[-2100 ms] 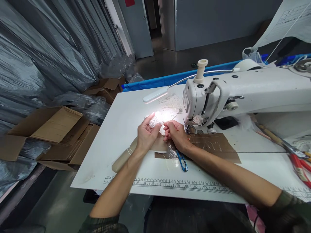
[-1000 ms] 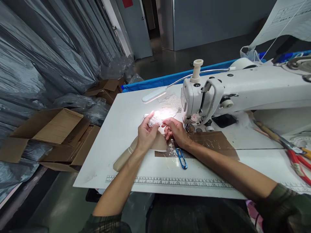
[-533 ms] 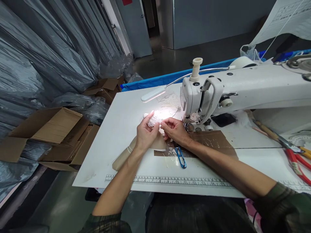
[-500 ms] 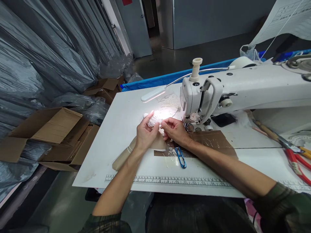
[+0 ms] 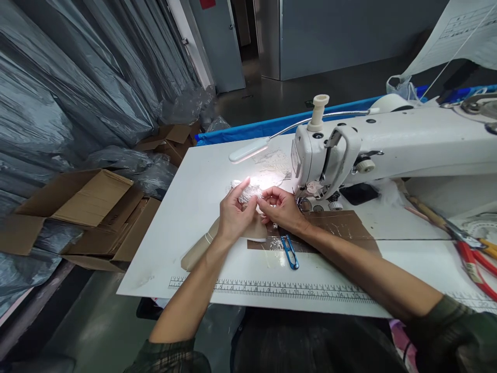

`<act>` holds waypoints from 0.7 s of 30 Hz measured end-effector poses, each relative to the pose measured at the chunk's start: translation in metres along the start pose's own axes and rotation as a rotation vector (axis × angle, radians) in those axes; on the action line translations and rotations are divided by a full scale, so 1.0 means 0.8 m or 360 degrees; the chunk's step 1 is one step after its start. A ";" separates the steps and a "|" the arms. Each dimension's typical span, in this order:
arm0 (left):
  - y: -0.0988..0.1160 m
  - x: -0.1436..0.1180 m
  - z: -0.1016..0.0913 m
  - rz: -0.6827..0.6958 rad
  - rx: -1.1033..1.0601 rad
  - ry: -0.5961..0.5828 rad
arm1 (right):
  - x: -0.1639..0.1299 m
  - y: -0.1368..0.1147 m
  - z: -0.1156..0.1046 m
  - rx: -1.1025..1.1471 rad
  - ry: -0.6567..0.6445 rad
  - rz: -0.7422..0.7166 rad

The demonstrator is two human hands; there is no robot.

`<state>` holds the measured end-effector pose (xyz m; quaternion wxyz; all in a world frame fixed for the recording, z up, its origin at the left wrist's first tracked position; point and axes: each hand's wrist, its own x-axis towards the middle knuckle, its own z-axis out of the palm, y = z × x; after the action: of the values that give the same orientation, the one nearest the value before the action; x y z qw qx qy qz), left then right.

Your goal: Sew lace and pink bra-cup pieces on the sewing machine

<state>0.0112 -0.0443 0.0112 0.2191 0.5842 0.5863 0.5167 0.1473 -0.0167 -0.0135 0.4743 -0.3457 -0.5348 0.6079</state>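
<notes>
Evidently two bare hands share one piece of white lace (image 5: 244, 196), which sits at the middle of the white desk (image 5: 151, 254), just left of the needle end of the one sewing machine (image 5: 419, 140). The left hand (image 5: 234, 213) holds the lace between thumb and fingers; the right hand (image 5: 283, 208) meets it from the right, thumb and forefinger drawn narrow near the left thumb tip, though whether they pinch anything I cannot tell. A single lamp (image 5: 249, 151) lights the lace from the far side. One beige piece (image 5: 196, 253) with a white band lies partly under the left forearm, and one pair of blue snips (image 5: 290, 254) rests near the right wrist by one brown sheet (image 5: 341, 228). Along the near edge runs one printed ruler (image 5: 272, 290), where numerals such as 10 and 12 can be read. One paper (image 5: 462, 36) hangs far right, its printed table too small to read. At least two cardboard boxes (image 5: 93, 199) stand to the left.
</notes>
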 end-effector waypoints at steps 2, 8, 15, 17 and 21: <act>-0.001 0.001 -0.001 0.0036 0.0036 -0.0012 | -0.001 0.001 0.000 -0.0041 -0.0012 0.0005; 0.002 0.001 -0.004 0.0143 0.0121 -0.0042 | -0.004 -0.006 0.004 -0.0065 0.0024 -0.0011; 0.001 -0.001 -0.002 0.0150 0.0057 -0.0072 | -0.003 -0.007 0.008 0.0031 0.0123 0.0070; 0.001 -0.001 -0.002 0.0146 0.0035 -0.0035 | -0.004 -0.005 0.009 0.0074 0.0117 0.0058; 0.002 0.002 -0.001 0.0115 -0.0076 0.0017 | -0.006 -0.001 0.010 0.0137 0.0070 -0.0020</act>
<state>0.0113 -0.0437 0.0135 0.2112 0.5966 0.5535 0.5414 0.1416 -0.0238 -0.0118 0.5041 -0.3348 -0.4997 0.6197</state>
